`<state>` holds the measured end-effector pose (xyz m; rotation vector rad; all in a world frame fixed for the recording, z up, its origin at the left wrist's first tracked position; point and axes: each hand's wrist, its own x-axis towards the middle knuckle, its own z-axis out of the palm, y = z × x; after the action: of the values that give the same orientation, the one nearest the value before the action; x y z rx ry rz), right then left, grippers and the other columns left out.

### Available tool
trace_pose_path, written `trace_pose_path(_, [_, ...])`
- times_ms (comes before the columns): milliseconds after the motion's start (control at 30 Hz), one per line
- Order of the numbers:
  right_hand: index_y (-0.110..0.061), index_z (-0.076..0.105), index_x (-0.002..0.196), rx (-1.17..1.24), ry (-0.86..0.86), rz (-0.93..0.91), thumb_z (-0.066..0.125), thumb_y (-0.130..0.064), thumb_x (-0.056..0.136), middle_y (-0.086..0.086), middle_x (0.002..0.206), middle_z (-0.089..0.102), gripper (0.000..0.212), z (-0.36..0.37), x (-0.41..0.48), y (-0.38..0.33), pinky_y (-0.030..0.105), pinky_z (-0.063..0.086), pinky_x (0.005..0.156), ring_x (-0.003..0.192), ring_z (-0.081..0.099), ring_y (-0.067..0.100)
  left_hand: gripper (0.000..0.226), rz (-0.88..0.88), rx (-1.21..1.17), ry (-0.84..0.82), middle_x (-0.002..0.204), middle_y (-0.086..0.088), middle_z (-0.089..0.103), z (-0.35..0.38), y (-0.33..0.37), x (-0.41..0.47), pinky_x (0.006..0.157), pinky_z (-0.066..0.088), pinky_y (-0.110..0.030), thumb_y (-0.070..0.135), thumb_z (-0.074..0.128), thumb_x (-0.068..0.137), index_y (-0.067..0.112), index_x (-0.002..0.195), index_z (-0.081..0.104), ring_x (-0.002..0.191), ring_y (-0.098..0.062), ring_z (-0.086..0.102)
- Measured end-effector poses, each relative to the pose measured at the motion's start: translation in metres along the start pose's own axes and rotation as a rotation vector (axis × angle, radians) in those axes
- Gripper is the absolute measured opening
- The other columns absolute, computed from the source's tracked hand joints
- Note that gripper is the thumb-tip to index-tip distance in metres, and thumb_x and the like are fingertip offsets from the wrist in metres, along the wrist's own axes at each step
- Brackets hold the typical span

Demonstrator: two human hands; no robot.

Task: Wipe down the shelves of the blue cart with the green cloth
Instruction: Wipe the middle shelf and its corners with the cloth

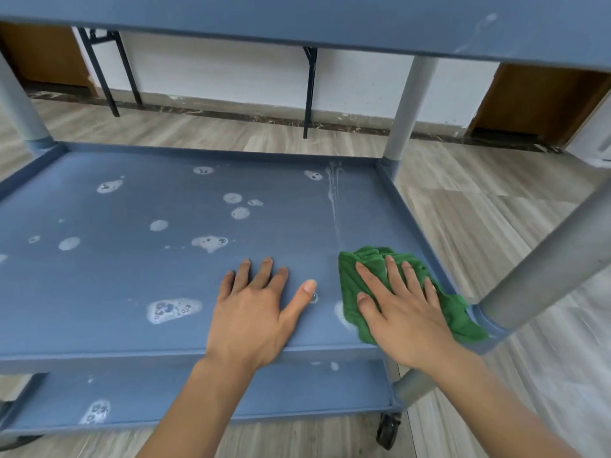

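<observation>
On the blue cart (408,104), the middle shelf (115,282) looks mostly unwiped. The left hand (261,312) lies flat there, grip spread, probably to steady the cart. The right hand (401,312), grip spread too, presses the green cloth (365,264) into the near right corner, likely to sweep toward the foam patches (173,310).

Presses the green cloth (350,292) under a flat right hand (401,312) at the 4 o'clock corner of the middle shelf (132,276). Rests the left hand (254,312) flat beside it at 6 o'clock. Shows foam blotches (173,309) toward 10 o'clock.
</observation>
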<state>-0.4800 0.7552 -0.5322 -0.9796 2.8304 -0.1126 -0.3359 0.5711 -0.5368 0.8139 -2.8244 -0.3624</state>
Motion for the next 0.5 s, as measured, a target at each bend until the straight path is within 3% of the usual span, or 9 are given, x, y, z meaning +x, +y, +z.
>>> trace_pose_path(333, [-0.046, 0.006, 0.158, 0.014, 0.019, 0.052, 0.015, -0.056, 0.101, 0.004, 0.170, 0.000, 0.059, -0.022, 0.171, 0.007, 0.054, -0.002, 0.124, 0.155, -0.002, 0.032, 0.097, 0.002, 0.014, -0.008, 0.165, 0.015, 0.022, -0.002, 0.002, 0.002, 0.124, 0.004, -0.040, 0.080, -0.016, 0.080, 0.038, 0.152, 0.033, 0.153, -0.021, 0.007])
trace_pose_path(400, [-0.043, 0.005, 0.159, 0.018, 0.026, 0.046, 0.013, -0.055, 0.100, 0.004, 0.170, -0.001, 0.060, -0.027, 0.209, 0.008, 0.053, -0.002, 0.124, 0.155, -0.003, 0.032, 0.090, -0.003, 0.047, -0.024, 0.160, 0.013, 0.035, -0.006, 0.003, 0.004, 0.123, 0.016, -0.044, 0.079, -0.003, 0.084, 0.037, 0.147, 0.046, 0.151, -0.024, 0.022])
trace_pose_path(500, [-0.041, 0.005, 0.159, 0.035, 0.019, 0.049, 0.012, -0.053, 0.100, 0.003, 0.170, -0.002, 0.061, -0.034, 0.260, 0.011, 0.052, -0.002, 0.124, 0.156, -0.004, 0.030, 0.067, 0.022, 0.063, 0.044, 0.128, 0.002, 0.069, -0.010, 0.003, 0.006, 0.100, 0.051, -0.053, 0.069, 0.031, 0.088, 0.027, 0.115, 0.076, 0.122, -0.033, 0.063])
